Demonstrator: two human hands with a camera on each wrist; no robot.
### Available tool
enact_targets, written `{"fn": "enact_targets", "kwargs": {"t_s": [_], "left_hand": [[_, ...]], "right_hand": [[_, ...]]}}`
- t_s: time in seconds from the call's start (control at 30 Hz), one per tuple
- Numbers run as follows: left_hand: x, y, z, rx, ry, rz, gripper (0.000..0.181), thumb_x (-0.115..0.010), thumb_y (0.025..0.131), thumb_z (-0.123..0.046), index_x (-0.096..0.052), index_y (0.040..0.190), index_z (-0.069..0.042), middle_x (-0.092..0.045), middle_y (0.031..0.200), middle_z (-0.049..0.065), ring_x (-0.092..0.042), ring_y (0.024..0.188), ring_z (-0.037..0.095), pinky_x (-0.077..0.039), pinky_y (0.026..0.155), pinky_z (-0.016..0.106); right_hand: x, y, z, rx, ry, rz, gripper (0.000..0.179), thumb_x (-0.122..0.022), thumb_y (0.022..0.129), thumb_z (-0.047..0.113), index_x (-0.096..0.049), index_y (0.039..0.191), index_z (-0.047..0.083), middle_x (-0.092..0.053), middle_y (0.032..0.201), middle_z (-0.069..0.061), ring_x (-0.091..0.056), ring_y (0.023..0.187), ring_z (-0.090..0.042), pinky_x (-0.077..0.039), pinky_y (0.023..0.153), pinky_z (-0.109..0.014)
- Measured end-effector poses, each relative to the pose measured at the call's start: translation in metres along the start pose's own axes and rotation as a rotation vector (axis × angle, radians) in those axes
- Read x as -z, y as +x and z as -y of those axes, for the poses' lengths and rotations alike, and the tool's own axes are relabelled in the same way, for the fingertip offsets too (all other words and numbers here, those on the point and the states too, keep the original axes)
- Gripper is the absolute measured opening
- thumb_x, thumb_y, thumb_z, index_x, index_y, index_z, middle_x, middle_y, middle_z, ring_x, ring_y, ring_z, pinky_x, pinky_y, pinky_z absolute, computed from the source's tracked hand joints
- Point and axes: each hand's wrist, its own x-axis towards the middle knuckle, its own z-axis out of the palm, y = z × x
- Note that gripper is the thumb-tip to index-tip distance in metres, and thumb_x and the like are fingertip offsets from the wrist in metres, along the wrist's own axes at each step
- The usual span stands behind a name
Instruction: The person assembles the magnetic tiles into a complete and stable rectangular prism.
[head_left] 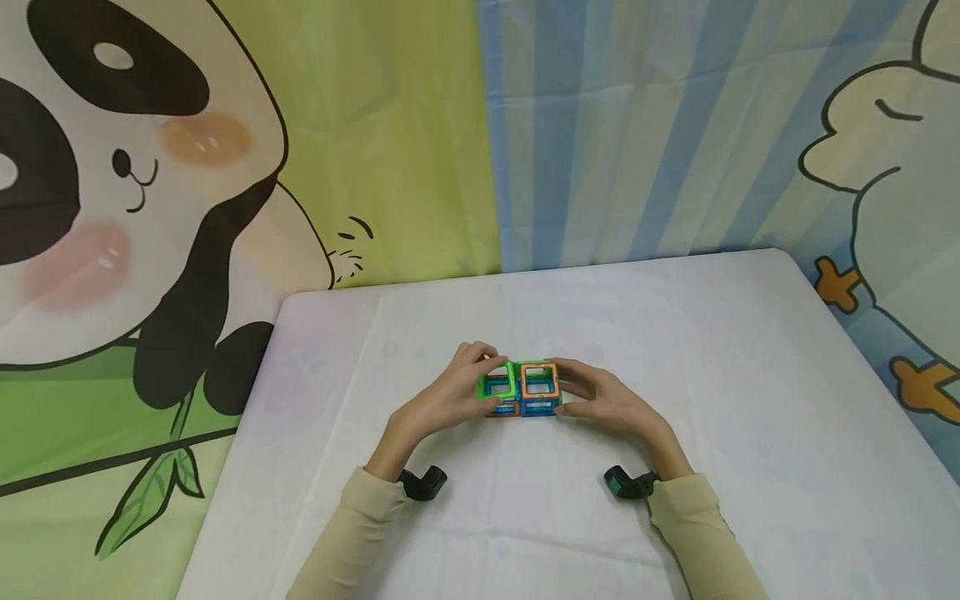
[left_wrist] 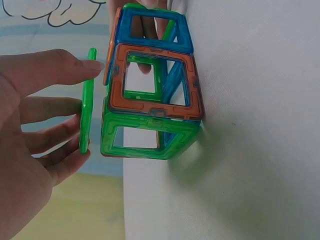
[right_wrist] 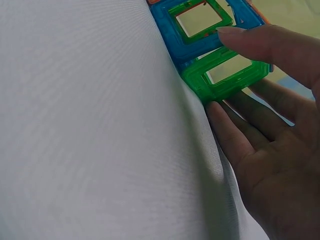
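Observation:
Two magnetic-tile cubes (head_left: 540, 407), with blue, orange and green frames, stand side by side on the white table. My left hand (head_left: 444, 396) pinches a single green square magnetic tile (left_wrist: 87, 102) between thumb and fingers. In the left wrist view a narrow gap separates this tile from the open-framed cubes. At the other end my right hand (head_left: 613, 402) holds the cubes, its thumb by a blue tile (right_wrist: 187, 49) and its fingers along a green tile (right_wrist: 220, 90).
The white cloth-covered table (head_left: 480, 508) surrounds the cubes. A printed curtain with a panda (head_left: 247, 233) and blue stripes hangs behind it. Black wrist cameras (head_left: 423, 483) sit at both cuffs, close over the cloth.

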Motion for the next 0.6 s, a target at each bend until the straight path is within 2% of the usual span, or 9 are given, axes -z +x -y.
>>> {"fn": "enact_targets", "kwargs": {"t_s": [0.3, 0.6], "left_hand": [[-0.0013, 0.0063, 0.0021, -0.037, 0.016, 0.052, 0.055, -0.074, 0.092, -0.007, -0.057, 0.144, 0.000, -0.050, 0.138, 0.013, -0.041, 0.124, 0.027, -0.048, 0.102, 0.043], [-0.0024, 0.0057, 0.0017, -0.069, 0.029, 0.043, 0.050, -0.071, 0.096, -0.010, -0.056, 0.143, 0.002, -0.051, 0.140, 0.016, -0.045, 0.124, 0.029, -0.048, 0.102, 0.045]], "right_hand": [[-0.0001, 0.0012, 0.0006, 0.024, -0.010, 0.003, 0.080, -0.076, 0.092, 0.010, -0.033, 0.159, 0.004, -0.035, 0.162, -0.024, -0.041, 0.146, -0.046, -0.043, 0.114, -0.051], [-0.0002, -0.0009, -0.0019, 0.031, -0.012, -0.003, 0.080, -0.076, 0.093, 0.012, -0.033, 0.159, 0.004, -0.035, 0.162, -0.024, -0.041, 0.145, -0.047, -0.044, 0.113, -0.051]]}}
